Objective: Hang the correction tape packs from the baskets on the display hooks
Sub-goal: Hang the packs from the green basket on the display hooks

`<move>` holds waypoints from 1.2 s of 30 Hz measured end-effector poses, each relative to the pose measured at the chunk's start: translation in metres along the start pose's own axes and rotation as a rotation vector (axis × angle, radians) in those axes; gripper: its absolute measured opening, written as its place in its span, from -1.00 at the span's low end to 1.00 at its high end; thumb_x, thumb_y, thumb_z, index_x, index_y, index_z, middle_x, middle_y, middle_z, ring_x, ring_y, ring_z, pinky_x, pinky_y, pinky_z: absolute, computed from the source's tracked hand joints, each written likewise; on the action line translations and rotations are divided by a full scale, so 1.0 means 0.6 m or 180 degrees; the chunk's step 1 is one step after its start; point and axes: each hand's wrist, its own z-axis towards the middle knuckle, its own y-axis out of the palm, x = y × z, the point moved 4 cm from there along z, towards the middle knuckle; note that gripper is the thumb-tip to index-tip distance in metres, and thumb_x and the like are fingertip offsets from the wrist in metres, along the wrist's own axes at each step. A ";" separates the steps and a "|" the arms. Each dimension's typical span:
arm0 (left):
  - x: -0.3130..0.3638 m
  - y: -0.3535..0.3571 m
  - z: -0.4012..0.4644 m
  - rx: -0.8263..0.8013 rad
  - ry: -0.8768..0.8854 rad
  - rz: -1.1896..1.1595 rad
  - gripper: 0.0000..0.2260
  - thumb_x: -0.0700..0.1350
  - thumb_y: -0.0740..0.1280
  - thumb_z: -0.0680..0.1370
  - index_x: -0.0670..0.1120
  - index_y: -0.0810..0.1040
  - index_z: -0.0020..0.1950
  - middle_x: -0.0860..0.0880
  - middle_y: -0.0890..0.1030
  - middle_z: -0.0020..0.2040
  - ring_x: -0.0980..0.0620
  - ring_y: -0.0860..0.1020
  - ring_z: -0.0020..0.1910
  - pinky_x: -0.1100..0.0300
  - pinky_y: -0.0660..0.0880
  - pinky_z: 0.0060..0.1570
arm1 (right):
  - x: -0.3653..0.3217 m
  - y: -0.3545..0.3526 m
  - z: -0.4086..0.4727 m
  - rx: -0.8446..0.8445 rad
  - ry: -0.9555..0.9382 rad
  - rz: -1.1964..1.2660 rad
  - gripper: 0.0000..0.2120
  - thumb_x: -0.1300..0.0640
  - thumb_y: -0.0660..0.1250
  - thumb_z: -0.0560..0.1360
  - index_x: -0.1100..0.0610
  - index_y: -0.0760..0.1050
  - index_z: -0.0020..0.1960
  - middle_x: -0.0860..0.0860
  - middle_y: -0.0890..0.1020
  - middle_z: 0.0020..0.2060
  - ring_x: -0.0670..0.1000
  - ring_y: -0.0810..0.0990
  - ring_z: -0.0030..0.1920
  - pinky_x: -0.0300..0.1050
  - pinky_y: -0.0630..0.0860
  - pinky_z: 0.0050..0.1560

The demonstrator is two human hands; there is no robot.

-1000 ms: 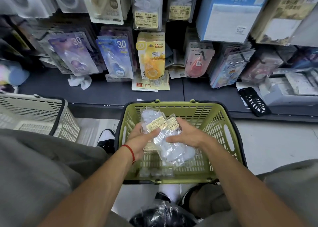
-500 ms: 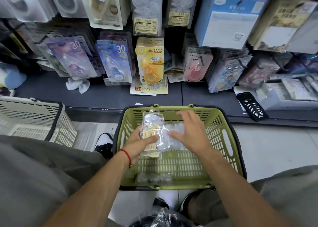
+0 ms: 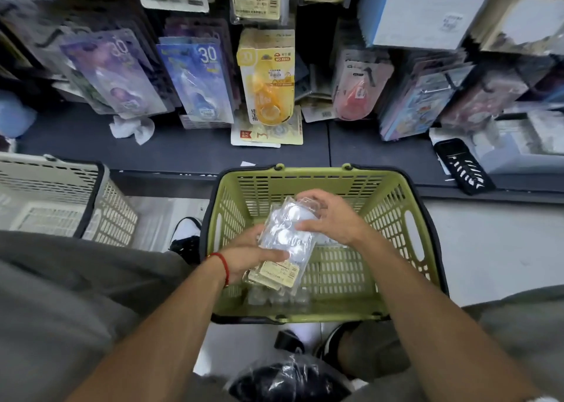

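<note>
Clear plastic correction tape packs [image 3: 285, 243] sit between both hands, over the green basket [image 3: 393, 218]. The left hand [image 3: 250, 255] holds them from under, thumb pressed on top. The right hand [image 3: 332, 218] pinches their top end. I can't count the packs. A second, cream basket [image 3: 100, 206] sits left of the hands.

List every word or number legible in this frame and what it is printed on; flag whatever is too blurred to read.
"30" on the purple hanging pack.
"30" on the blue hanging pack.
"NO.8553", roughly, on the yellow hanging pack; its other print is too small.
"3" on the card lying on the shelf.
The yellowish labels on the clear packs held by the left hand and right hand are too blurred, as are the upper price tags.
</note>
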 end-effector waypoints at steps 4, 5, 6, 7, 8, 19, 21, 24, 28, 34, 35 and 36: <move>-0.040 -0.029 0.007 0.0644 -0.0108 -0.0432 -0.55 -0.26 0.56 0.48 0.08 0.57 0.28 0.07 0.77 0.10 0.16 0.74 0.00 0.22 0.67 -0.17 | 0.104 -0.024 0.026 0.1030 0.0645 -0.0893 -0.74 0.01 0.39 0.65 0.06 0.62 0.29 0.02 0.69 0.22 -0.01 0.65 0.16 -0.01 0.56 0.31; -0.052 -0.036 0.009 0.0758 -0.0166 -0.0482 -0.56 -0.26 0.55 0.49 0.07 0.57 0.30 0.03 0.76 0.14 0.09 0.74 0.06 0.13 0.68 -0.04 | 0.138 -0.026 0.027 0.0946 0.0902 -0.1360 -0.75 0.06 0.36 0.66 0.06 0.61 0.32 0.06 0.67 0.29 0.04 0.64 0.23 -0.01 0.48 0.40; -0.063 -0.041 0.012 0.0845 -0.0252 -0.0530 -0.54 -0.26 0.54 0.50 0.05 0.57 0.34 -0.02 0.75 0.18 0.00 0.73 0.13 0.01 0.67 0.09 | 0.170 -0.025 0.028 0.0811 0.1068 -0.1727 -0.73 0.09 0.33 0.67 0.03 0.59 0.35 0.07 0.63 0.36 0.07 0.60 0.32 -0.02 0.40 0.47; -0.072 -0.043 0.013 0.0903 -0.0339 -0.0603 -0.53 -0.25 0.54 0.50 0.04 0.56 0.36 -0.05 0.74 0.20 -0.07 0.72 0.15 -0.07 0.66 0.13 | 0.194 -0.022 0.032 0.0689 0.1151 -0.1931 -0.70 0.09 0.32 0.67 0.01 0.57 0.39 0.07 0.58 0.42 0.09 0.56 0.38 -0.04 0.35 0.50; -0.080 -0.044 0.015 0.0926 -0.0413 -0.0704 -0.53 -0.26 0.54 0.50 0.04 0.57 0.36 -0.07 0.74 0.19 -0.10 0.73 0.13 -0.08 0.68 0.06 | 0.211 -0.019 0.039 0.0580 0.1176 -0.1954 -0.67 0.09 0.32 0.67 0.00 0.54 0.43 0.06 0.53 0.48 0.11 0.54 0.41 -0.05 0.36 0.48; -0.112 -0.019 0.035 0.1213 -0.0690 -0.0816 -0.57 -0.32 0.54 0.47 0.07 0.63 0.24 -0.03 0.78 0.07 -0.08 0.77 0.00 -0.06 0.71 -0.13 | 0.295 0.000 0.089 0.0101 0.1370 -0.3088 -0.07 -0.14 0.60 0.41 0.03 0.19 0.60 0.21 0.27 0.54 0.25 0.23 0.56 0.19 0.29 0.52; -0.103 -0.019 0.037 0.1266 -0.0645 -0.0639 -0.56 -0.33 0.53 0.48 0.09 0.62 0.24 -0.01 0.78 0.06 -0.08 0.77 0.02 -0.09 0.70 -0.04 | 0.294 -0.001 0.081 0.0025 0.1344 -0.3047 -0.15 -0.10 0.63 0.37 -0.03 0.26 0.52 0.17 0.37 0.47 0.23 0.33 0.50 0.20 0.33 0.46; -0.081 -0.022 0.034 0.1351 -0.0602 -0.0277 -0.57 -0.32 0.50 0.49 0.08 0.60 0.25 -0.01 0.77 0.06 -0.13 0.75 0.04 -0.17 0.69 0.06 | 0.272 -0.019 0.068 -0.0019 0.1174 -0.2268 -0.59 0.18 0.53 0.51 -0.15 0.44 0.20 0.03 0.66 0.16 0.13 0.63 0.24 0.05 0.45 0.19; -0.052 -0.026 0.024 0.1339 -0.0437 0.0397 -0.56 -0.27 0.48 0.52 0.10 0.54 0.31 0.01 0.71 0.15 -0.03 0.70 0.04 0.04 0.65 -0.10 | 0.170 -0.091 0.043 -0.0352 0.1034 -0.0500 -0.64 0.39 0.50 0.49 -0.07 0.68 0.05 -0.02 0.69 0.05 0.00 0.66 0.09 -0.14 0.67 -0.04; -0.044 -0.019 0.010 0.1109 -0.0475 -0.0174 -0.67 -0.24 0.39 0.54 0.10 0.58 0.22 -0.14 0.74 0.09 -0.14 0.76 -0.06 -0.03 0.68 -0.16 | 0.017 -0.052 0.016 -0.1351 0.0602 -0.1198 -0.72 0.23 0.57 0.48 -0.14 0.74 0.03 -0.30 0.71 -0.07 -0.33 0.65 -0.10 -0.44 0.51 -0.14; -0.044 -0.011 0.008 0.0884 -0.0467 -0.0320 -0.70 -0.23 0.37 0.56 0.05 0.58 0.25 -0.16 0.73 0.12 -0.17 0.75 0.00 -0.13 0.69 -0.03 | 0.011 -0.024 0.015 -0.1272 0.0475 -0.1241 -0.73 0.22 0.57 0.47 -0.13 0.73 0.03 -0.30 0.69 -0.05 -0.31 0.64 -0.06 -0.42 0.50 -0.07; -0.045 -0.003 0.003 0.0659 -0.0471 -0.0461 -0.74 -0.17 0.37 0.58 0.02 0.57 0.25 -0.18 0.71 0.16 -0.18 0.72 0.06 -0.19 0.65 0.12 | 0.008 0.001 0.014 -0.1080 0.0293 -0.1305 -0.73 0.21 0.58 0.46 -0.12 0.70 0.04 -0.25 0.65 -0.01 -0.24 0.63 0.01 -0.34 0.52 0.05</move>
